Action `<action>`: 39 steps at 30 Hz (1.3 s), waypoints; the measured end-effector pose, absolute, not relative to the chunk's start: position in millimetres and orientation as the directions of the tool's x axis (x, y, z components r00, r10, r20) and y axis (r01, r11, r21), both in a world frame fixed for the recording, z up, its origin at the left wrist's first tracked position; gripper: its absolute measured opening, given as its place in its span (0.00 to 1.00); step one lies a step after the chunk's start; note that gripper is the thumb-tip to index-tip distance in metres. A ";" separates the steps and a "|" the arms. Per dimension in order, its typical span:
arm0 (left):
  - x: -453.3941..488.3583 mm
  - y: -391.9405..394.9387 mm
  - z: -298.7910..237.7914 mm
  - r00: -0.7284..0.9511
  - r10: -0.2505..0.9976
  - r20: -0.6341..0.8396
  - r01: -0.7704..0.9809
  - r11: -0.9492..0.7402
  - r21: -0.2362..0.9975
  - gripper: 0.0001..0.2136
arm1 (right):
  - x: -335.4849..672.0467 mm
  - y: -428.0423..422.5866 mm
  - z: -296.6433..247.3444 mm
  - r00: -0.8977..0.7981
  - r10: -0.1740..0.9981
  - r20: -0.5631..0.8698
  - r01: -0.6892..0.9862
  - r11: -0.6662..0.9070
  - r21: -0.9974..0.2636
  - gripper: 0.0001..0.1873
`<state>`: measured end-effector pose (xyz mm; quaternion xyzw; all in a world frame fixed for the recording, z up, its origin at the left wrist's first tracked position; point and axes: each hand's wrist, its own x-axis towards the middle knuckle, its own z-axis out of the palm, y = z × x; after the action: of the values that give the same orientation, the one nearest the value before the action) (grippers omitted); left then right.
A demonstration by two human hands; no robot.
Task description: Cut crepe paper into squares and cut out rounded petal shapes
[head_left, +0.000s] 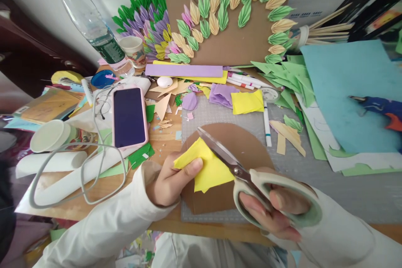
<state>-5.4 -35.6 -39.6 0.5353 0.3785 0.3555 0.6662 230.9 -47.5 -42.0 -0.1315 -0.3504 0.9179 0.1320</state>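
My left hand (176,176) pinches a folded piece of yellow paper (213,169) between thumb and fingers. In my right hand (273,209) is a pair of scissors (238,171) with pale handles, its blades pointing up and to the left. The blades lie along the upper right edge of the yellow paper; whether they are cutting into it I cannot tell. Below both hands, a brown cardboard piece (251,142) with a rounded top rests on a grey cutting mat (314,192).
Behind stands a cardboard panel (232,46) with folded paper leaves. A phone (130,117), white cable (83,176) and paper cup (52,136) lie left, near a tilted-looking bottle (94,29). Yellow paper (248,101) sits ahead; a blue glue gun (377,105) lies on blue sheets (342,75) right.
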 end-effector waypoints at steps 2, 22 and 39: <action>-2.1 -34.5 -36.4 0.497 0.861 -0.109 -0.133 0.200 0.971 0.22 | 234.4 -45.5 -37.8 -0.886 0.448 -0.122 -0.235 -0.660 -0.714 0.27; 2.3 -24.9 -19.4 0.445 0.726 0.525 0.303 -0.674 0.674 0.11 | 242.4 -20.4 -41.5 -0.441 0.851 0.286 0.780 0.521 -0.348 0.06; 17.8 -19.4 -30.7 0.471 0.755 0.457 0.219 -0.602 0.768 0.10 | 214.6 -39.2 -35.1 -0.280 0.952 0.127 0.161 0.177 -0.971 0.03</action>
<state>17.8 -19.4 -30.7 0.7940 0.3065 0.4129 0.3243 214.6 -39.2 -35.1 -0.4320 -0.6441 0.4745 0.4165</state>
